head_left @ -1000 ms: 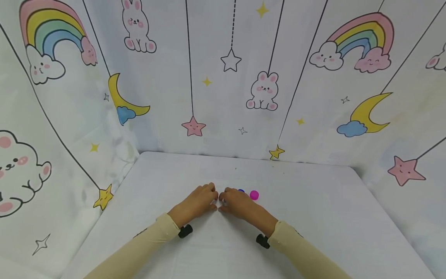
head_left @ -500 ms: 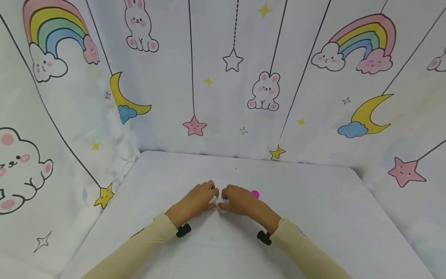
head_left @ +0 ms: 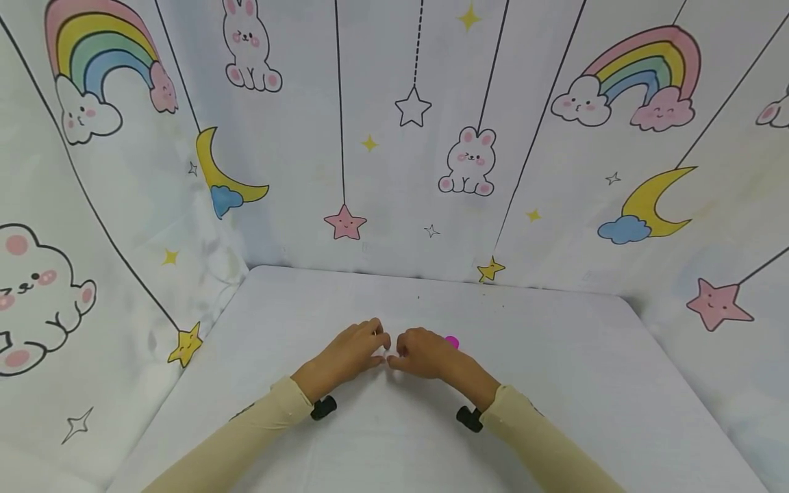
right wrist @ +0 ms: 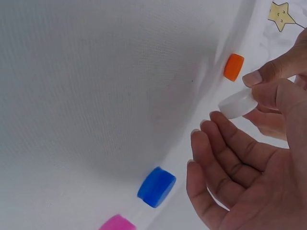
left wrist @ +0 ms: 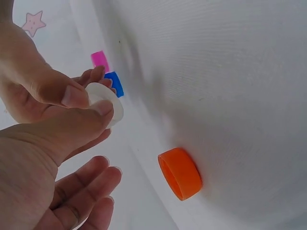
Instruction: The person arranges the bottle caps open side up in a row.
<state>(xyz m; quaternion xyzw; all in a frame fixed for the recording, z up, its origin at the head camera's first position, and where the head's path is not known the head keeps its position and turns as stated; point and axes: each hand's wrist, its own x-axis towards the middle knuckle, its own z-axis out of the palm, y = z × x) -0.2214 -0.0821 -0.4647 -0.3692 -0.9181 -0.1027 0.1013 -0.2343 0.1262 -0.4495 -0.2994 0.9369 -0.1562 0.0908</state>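
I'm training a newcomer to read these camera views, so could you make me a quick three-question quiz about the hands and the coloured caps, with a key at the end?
1. Multiple choice: how many caps lie on the white table?
A) one
B) three
C) five

2. Fill in the blank: the cap lying nearest to the pink cap is the ____ one.

3. True or false: the left grip touches no cap.

Key:
1. B: the pink cap, the blue cap and the orange cap.
2. Blue.
3. False: it pinches the white cap, which the right grip holds too.
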